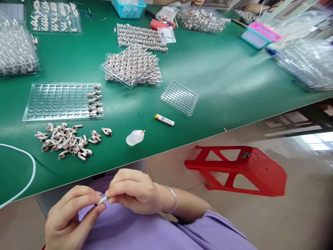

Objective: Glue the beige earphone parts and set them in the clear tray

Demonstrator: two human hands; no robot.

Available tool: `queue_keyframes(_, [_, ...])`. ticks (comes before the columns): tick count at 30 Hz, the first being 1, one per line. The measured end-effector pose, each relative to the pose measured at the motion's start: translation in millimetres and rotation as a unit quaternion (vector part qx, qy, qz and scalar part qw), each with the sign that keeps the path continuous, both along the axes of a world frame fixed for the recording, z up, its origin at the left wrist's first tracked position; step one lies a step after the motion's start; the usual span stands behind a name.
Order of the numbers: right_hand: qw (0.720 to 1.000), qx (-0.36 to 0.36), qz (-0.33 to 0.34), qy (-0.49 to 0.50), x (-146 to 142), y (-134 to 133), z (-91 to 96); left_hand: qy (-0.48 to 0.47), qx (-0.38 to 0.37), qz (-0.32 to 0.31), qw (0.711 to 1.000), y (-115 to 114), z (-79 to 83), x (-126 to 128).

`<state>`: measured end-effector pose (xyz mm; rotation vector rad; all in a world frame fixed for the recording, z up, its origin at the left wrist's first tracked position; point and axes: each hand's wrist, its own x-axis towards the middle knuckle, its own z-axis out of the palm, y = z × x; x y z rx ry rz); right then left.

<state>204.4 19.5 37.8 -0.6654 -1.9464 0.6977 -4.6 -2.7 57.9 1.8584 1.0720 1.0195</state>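
Below the table's edge, over my purple lap, my left hand (pixel 70 217) and my right hand (pixel 132 191) meet fingertip to fingertip. Both pinch a small pale part (pixel 102 199) between thumb and fingers; I cannot make out which part it is. A silver bangle (pixel 173 198) sits on my right wrist. On the green table (pixel 221 80) above my hands lies a loose heap of beige earpiece-like parts (pixel 65 140). Behind the heap is a clear grid tray (pixel 56 102) with a few parts in its right-hand columns.
Stacked full trays (pixel 131 66) stand mid-table, a small clear tray (pixel 179 97) to their right. A white lighter (pixel 164 119) and a small plastic bottle (pixel 134 138) lie near the front edge. A red stool (pixel 241 170) lies on the floor. A white cable (pixel 28 173) loops left. More trays and baskets line the back.
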Motion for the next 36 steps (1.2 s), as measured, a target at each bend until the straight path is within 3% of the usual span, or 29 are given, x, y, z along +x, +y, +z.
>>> queue_keyframes(14, [0.996,-0.001,-0.002,0.086,-5.6,1.5,1.5,-0.003,0.004,-0.013,1.000,-1.7,0.0,1.2])
queue_keyframes(23, [0.996,0.001,0.005,0.090,-5.5,1.4,-0.4,0.011,0.015,-0.023,1.000,-0.1,-0.8,-0.1])
queue_keyframes(31, [0.993,-0.067,0.002,0.102,-0.9,3.1,-2.4,0.020,0.026,0.003,0.999,-1.0,-5.1,-3.9])
queue_keyframes(36, [0.994,-0.052,-0.009,0.100,1.3,-0.7,-4.2,0.027,0.032,0.016,0.999,1.1,-6.4,-5.3])
